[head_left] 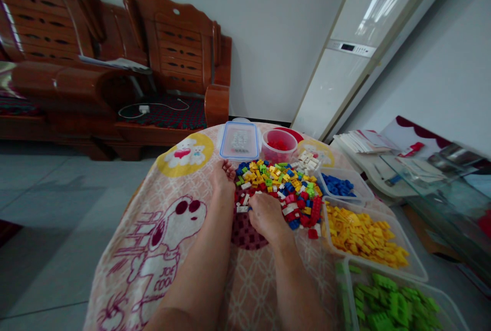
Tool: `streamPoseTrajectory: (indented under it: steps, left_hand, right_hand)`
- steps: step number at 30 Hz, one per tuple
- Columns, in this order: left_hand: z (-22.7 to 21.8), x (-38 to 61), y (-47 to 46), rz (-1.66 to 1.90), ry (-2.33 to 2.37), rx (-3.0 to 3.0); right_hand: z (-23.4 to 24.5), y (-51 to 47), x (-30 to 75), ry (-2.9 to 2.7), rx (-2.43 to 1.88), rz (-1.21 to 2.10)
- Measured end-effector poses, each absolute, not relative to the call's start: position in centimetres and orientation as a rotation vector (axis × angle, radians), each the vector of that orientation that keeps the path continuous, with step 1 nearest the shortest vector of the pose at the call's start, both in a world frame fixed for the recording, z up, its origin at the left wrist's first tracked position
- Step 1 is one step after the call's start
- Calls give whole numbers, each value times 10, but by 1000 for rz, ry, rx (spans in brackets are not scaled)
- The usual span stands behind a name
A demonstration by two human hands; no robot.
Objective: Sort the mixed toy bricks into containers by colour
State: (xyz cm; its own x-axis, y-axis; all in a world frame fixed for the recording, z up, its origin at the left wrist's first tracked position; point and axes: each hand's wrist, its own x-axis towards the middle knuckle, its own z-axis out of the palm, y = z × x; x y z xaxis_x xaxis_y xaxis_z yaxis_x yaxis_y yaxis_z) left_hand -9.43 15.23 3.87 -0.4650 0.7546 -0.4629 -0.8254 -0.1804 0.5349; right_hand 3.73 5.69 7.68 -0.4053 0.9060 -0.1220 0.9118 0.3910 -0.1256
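A mixed pile of toy building bricks (284, 180) in red, yellow, blue, green and white lies on the cloth-covered table. At its left edge rests my left hand (223, 175), fingers loosely curled and a little apart, with nothing visible in it. My right hand (264, 213) reaches into the near side of the pile, beside white bricks (242, 209). Its fingers are bent down and pressed together; the back of the hand hides whatever is between the fingertips.
Behind the pile stand a blue-rimmed clear container (240, 140) and a round tub (280, 154) with red bricks. White bricks (308, 162) form a heap nearby. Along the right sit boxes of blue (336, 185), yellow (364, 236) and green bricks (395, 305). A glass-topped stand (441, 188) is farther right.
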Motion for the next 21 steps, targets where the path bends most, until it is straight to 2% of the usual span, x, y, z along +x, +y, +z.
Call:
streamPoseTrajectory:
  steps: [3,8,15,18,21]
  left_hand:
    - [42,-93,152,1837,904,-148]
    - [47,-93,151,1804,963,-183]
    - [47,-92,152,1807,966,-187]
    - [46,-93,152,1799,969,-176]
    - [45,-92,152,1807,960,-164]
  right_hand:
    - [79,66,51,2687,1824,-332]
    - [82,82,94,2588,2434,-273]
    - [73,91,161,2124,3300,307]
    - [74,87,172,1992,3387,388]
    - [84,81,172,1982,3199,254]
